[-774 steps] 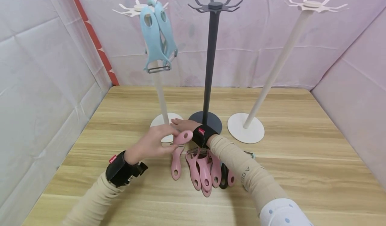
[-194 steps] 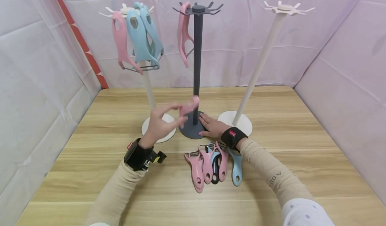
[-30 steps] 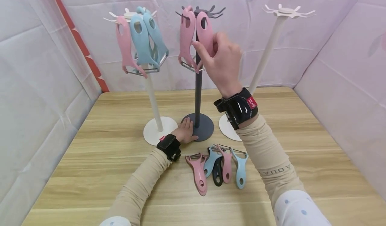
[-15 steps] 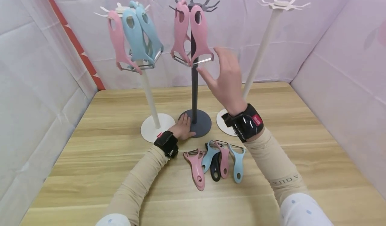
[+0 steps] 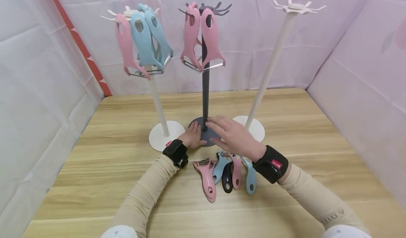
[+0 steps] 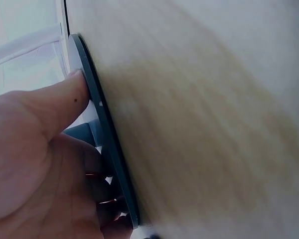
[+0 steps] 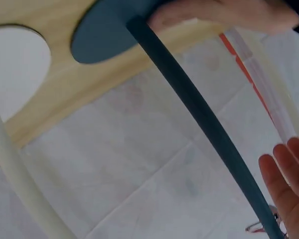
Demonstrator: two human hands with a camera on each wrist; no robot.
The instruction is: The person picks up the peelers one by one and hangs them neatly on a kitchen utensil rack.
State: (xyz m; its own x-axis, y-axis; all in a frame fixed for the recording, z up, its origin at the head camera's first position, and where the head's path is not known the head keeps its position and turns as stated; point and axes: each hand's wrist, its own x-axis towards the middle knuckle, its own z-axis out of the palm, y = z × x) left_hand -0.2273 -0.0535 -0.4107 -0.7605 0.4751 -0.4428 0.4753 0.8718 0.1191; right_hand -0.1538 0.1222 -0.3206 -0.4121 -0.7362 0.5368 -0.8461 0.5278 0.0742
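My left hand (image 5: 191, 136) rests on the dark stand's round base (image 5: 209, 137), fingers straight. In the left wrist view the thumb lies across the edge of that base (image 6: 104, 109). My right hand (image 5: 233, 135) holds nothing; its fingers are extended over the base's right side, close to the dark pole (image 5: 205, 90). Two pink peelers (image 5: 210, 37) hang from the dark stand's hooks. Below the hands on the table lie a pink peeler (image 5: 207, 181), a blue peeler (image 5: 220, 169), a black peeler (image 5: 227, 179), another pink peeler (image 5: 236, 176) and another blue peeler (image 5: 251, 181).
At left, a white stand (image 5: 158, 104) carries a pink peeler (image 5: 126, 44) and blue peelers (image 5: 142, 37). The right white stand (image 5: 269, 68) leans in view with bare hooks. Cloth walls (image 5: 355, 54) enclose the wooden table (image 5: 120, 125) behind and at both sides.
My right hand has released the second pink peeler on the dark stand and come down beside the pole. Earlier, pink peelers left the table for the left and dark stands. Lately the left hand stays put.
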